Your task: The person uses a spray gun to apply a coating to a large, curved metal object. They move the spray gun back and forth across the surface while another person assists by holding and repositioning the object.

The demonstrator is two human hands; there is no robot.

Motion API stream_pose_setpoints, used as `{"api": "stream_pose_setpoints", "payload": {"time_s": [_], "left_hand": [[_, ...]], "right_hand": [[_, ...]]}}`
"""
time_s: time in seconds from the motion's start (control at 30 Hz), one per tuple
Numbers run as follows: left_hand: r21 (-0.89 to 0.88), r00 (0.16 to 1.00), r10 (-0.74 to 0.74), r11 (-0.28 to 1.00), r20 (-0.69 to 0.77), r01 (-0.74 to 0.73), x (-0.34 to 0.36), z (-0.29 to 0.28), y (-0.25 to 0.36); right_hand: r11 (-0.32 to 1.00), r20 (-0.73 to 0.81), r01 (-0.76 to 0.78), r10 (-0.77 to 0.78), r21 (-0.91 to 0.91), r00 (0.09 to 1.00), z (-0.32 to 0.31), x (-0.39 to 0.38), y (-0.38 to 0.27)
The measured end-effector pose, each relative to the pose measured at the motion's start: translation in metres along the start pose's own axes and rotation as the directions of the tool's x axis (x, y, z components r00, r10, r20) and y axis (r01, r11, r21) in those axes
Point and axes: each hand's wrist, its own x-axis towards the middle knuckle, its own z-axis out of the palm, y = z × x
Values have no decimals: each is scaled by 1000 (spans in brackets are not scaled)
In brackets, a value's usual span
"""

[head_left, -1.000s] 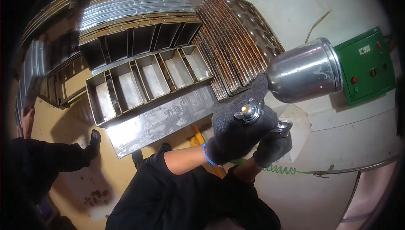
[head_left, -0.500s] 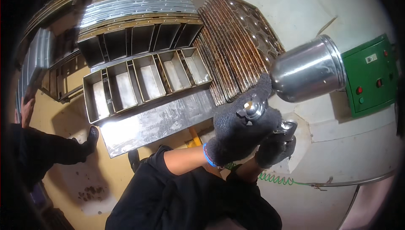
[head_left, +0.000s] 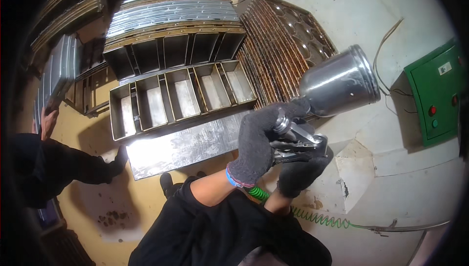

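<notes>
In both hands I hold a metal spray gun (head_left: 298, 141) with a large, shiny silver cup (head_left: 337, 83) tilted toward the upper right. My left hand (head_left: 256, 144), in a dark grey knit glove, grips the gun's upper body near the cup's neck. My right hand (head_left: 303, 173), also gloved, is closed around the gun lower down, partly hidden behind it. A green coiled hose (head_left: 259, 193) runs below the hands. Just beyond them, a five-compartment metal pan set (head_left: 173, 95) lies above a bright steel surface (head_left: 166, 161).
Stacked pan sets (head_left: 171, 12) stand behind, beside rusty indented trays (head_left: 268, 51). A green control box (head_left: 430, 90) is mounted at right near loose cables. At left, another person's hand (head_left: 48, 124) grips grey metal pans (head_left: 58, 71); their dark-clad leg (head_left: 78, 163) reaches rightward over the yellowish floor.
The spray gun has turned in my hands, showing more of its side, and its cup has shifted left. The view has moved slightly. The other person's pans sit a little farther right in the picture.
</notes>
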Motion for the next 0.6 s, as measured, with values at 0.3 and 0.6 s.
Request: {"api": "stream_pose_setpoints", "payload": {"time_s": [0.3,0.6], "left_hand": [[75,996,5,997,-84,2,-10,8,-17],[134,972,236,963,1,-234,-22,5,-36]], "right_hand": [[993,156,113,-108,-24,982,-15,9,10],[953,173,182,-227,243,958,-45,19,35]]}}
